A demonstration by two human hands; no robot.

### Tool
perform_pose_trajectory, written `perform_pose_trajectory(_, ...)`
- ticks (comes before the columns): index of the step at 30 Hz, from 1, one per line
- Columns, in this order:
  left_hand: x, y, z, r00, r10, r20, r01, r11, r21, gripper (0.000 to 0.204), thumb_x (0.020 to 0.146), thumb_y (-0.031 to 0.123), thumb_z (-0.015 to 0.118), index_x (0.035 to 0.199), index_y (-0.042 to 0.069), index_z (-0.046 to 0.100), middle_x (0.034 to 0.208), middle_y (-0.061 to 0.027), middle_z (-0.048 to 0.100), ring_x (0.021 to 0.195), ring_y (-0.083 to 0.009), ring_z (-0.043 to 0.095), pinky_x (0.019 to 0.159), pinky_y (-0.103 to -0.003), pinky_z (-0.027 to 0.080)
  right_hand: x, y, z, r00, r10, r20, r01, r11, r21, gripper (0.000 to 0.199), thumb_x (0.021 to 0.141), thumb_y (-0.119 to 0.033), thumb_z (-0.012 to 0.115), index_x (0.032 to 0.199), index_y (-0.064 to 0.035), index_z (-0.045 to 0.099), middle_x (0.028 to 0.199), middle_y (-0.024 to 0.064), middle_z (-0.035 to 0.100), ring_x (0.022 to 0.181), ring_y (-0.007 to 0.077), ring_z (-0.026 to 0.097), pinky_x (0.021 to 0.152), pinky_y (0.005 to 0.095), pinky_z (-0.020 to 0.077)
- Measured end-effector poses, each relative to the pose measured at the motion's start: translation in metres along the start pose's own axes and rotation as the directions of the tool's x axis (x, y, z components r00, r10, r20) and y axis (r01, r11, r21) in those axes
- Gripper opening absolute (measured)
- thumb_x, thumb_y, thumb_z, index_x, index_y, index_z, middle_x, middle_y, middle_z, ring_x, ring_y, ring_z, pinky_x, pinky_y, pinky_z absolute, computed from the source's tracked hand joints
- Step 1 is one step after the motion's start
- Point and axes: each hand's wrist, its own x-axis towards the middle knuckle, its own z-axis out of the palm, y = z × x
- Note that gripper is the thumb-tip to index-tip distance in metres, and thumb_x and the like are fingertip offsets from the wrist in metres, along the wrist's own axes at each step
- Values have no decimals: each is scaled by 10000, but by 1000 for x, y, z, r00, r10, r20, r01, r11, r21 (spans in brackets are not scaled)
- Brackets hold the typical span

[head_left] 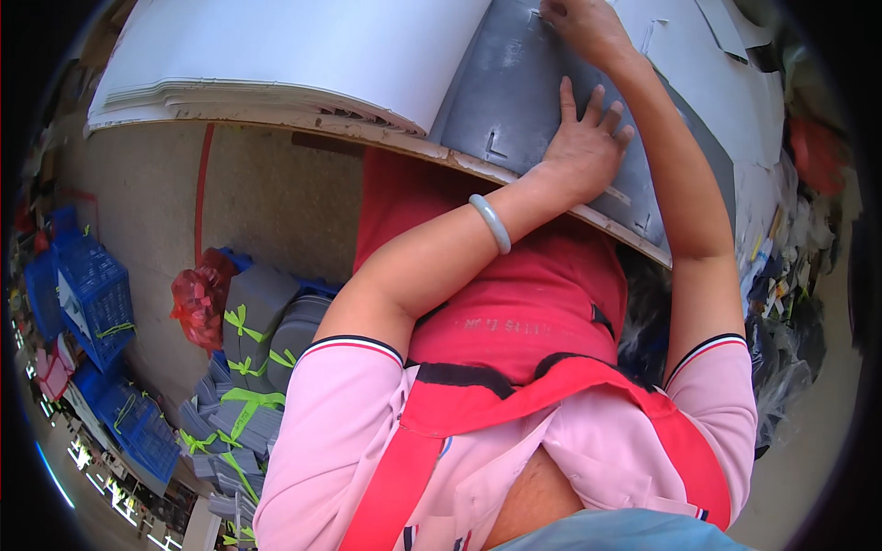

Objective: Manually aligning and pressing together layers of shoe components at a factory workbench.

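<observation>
A dark grey sheet (pixel 501 101) with white corner marks and chalky smudges lies on the worktable. My left hand (pixel 588 151), below a pale bangle (pixel 491 224), rests flat on it near the front edge, fingers spread. Farther back, at the top of the view, my right hand (pixel 588 29) bends over the sheet beside a white mark. Its fingers are curled together and partly cut off by the picture's edge, so I cannot make out what they hold. A thick stack of large white sheets (pixel 285 46) lies to the left, its edges curling.
The table's worn front edge (pixel 478 167) runs close to my red apron (pixel 524 312). Pale sheets (pixel 712 101) lie at the right, by clear plastic wrapping (pixel 781 340). Tied grey bundles (pixel 253 321), a red bag (pixel 202 298) and blue crates (pixel 96 285) stand on the left floor.
</observation>
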Motion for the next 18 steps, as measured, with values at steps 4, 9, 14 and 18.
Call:
perform_pose_trajectory(4, 3, 4, -3, 999, 10, 31, -10, 1000, -5, 392, 936, 272, 570, 1291, 113, 618, 1417, -174, 479, 1412, -451, 344, 1070, -816, 107, -4, 12, 9, 961, 276, 19, -267, 908, 322, 135, 850, -133, 683, 852, 0, 701, 712, 142, 700, 663, 230, 688, 647, 356, 554)
perform_pose_trajectory(9, 0, 1, -5, 1000, 16, 23, -15, 1000, -17, 373, 931, 266, 572, 1265, 115, 635, 1379, -176, 508, 1401, -448, 352, 1058, -818, 138, 3, -2, 17, 906, 419, 53, -404, 822, 401, 114, 819, -114, 694, 812, 0, 698, 674, 101, 687, 604, 146, 654, 580, 318, 550)
perform_pose_trajectory(14, -1, 2, -1, 999, 19, -39, -20, 999, -31, 370, 921, 265, 580, 1252, 117, 649, 1348, -169, 528, 1388, -447, 349, 1055, -814, 154, 2, 4, 9, 830, 447, 335, -553, 740, 382, 75, 838, -116, 721, 846, -51, 684, 729, 20, 667, 662, 106, 626, 619, 268, 518)
perform_pose_trajectory(18, 0, 5, 2, 998, 8, -65, -12, 998, -54, 377, 923, 262, 580, 1264, 115, 646, 1383, -171, 516, 1389, -451, 354, 1054, -805, 158, -44, 2, 6, 933, 292, 209, -359, 779, 515, 168, 942, -201, 673, 963, -37, 706, 793, 7, 654, 725, 79, 591, 676, 231, 503)
